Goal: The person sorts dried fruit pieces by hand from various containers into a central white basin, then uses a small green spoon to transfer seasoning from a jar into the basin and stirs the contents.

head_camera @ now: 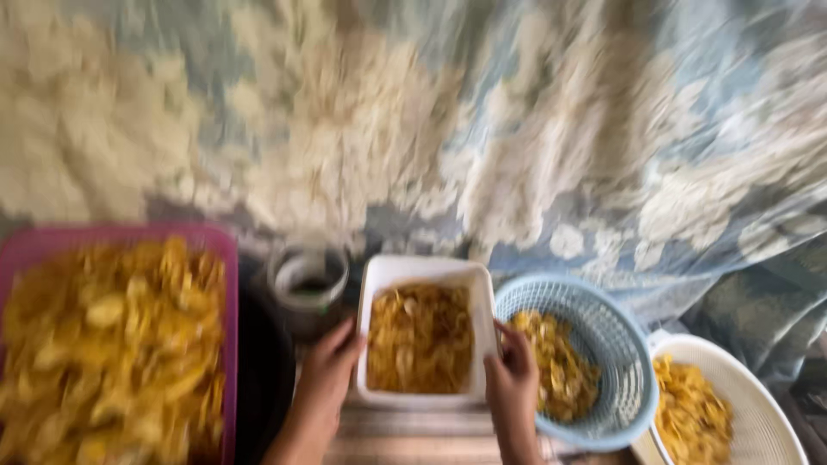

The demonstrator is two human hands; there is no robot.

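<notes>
A white rectangular container [379, 275] full of yellow-orange chips stands in the middle of the head view. My left hand [330, 370] grips its left wall and my right hand [511, 379] grips its right wall. The picture is blurred by motion. Both forearms come in from the bottom edge.
A pink tray [226, 258] heaped with chips fills the left. A small round tub [307, 280] stands behind my left hand. A light blue basket [616, 344] and a white basket [758, 413], both holding chips, lie to the right. Patterned blue-and-cream cloth [482, 120] hangs behind.
</notes>
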